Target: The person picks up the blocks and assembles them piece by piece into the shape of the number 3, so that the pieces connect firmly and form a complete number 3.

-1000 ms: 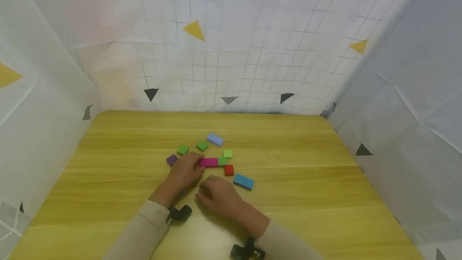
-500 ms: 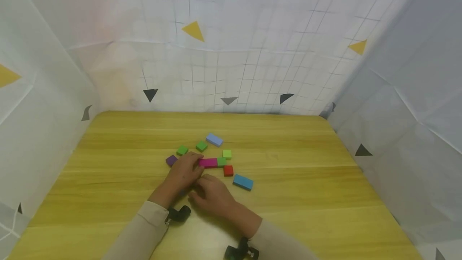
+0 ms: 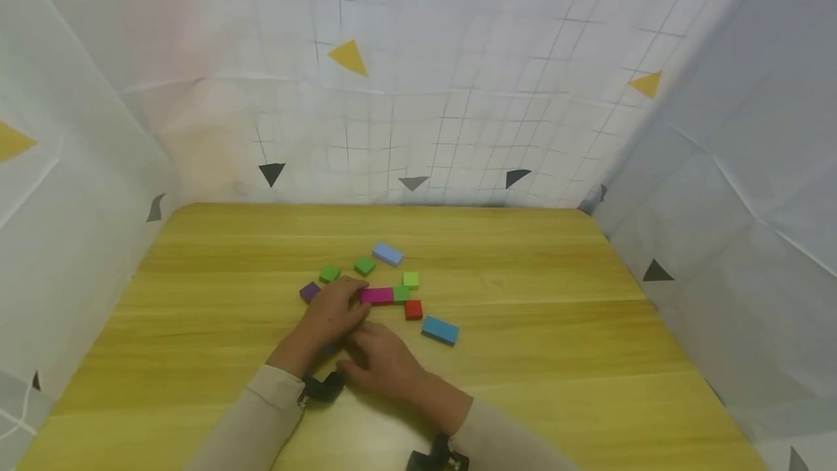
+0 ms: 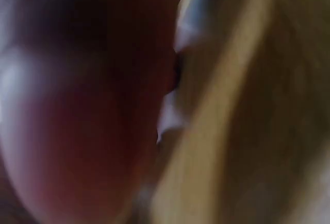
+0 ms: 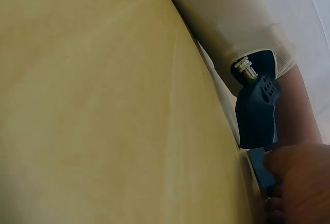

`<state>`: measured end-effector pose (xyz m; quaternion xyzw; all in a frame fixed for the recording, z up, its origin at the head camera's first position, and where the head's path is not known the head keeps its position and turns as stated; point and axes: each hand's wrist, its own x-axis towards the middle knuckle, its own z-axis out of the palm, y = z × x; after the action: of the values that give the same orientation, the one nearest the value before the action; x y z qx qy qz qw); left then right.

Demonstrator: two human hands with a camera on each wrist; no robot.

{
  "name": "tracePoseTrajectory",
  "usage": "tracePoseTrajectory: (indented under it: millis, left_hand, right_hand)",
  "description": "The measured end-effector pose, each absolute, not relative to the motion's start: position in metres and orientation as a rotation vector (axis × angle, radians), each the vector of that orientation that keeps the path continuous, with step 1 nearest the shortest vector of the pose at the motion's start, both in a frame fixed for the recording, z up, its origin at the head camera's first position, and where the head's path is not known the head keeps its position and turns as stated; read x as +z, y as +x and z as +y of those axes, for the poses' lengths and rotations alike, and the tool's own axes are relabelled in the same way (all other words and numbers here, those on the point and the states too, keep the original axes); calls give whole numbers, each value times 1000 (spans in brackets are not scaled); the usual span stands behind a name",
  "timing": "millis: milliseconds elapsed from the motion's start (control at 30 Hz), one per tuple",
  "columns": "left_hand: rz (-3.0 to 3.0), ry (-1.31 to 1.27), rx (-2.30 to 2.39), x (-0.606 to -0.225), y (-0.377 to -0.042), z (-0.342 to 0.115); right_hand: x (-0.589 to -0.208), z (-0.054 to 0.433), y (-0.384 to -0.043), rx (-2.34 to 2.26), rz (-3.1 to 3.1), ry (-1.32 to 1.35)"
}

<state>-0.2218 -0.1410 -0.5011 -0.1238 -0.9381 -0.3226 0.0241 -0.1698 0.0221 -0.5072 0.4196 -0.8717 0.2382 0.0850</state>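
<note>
Surface (image 3: 536, 362) of yellow wood grain carries three green blocks (image 3: 364, 266) and one each of magenta block (image 3: 376, 296), lime block (image 3: 410, 280), red block (image 3: 413, 310), purple block (image 3: 310, 292), pale blue block (image 3: 388, 253) and bright blue block (image 3: 440, 330). One green touches the magenta end to end, with lime just beyond and red just nearer; the other two greens lie farther left. Two hands are at work. One, the left hand (image 3: 333, 311), has finger and thumb on either side of the magenta's left end; whether they pinch it, I cannot tell. The right hand (image 3: 387, 365) is just beside the left, at a tenth piece, the slate block (image 5: 262, 167), partly hidden near the left wrist; whether it is gripped, I cannot tell.
</note>
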Motion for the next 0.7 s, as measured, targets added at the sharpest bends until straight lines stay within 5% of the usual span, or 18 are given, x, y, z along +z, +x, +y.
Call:
tracePoseTrajectory:
  millis: [700]
  left_hand:
    - [-2929, -301, -1169, -494, -216, -143]
  right_hand:
    - [-515, 13, -173, 671, -2560, 1246]
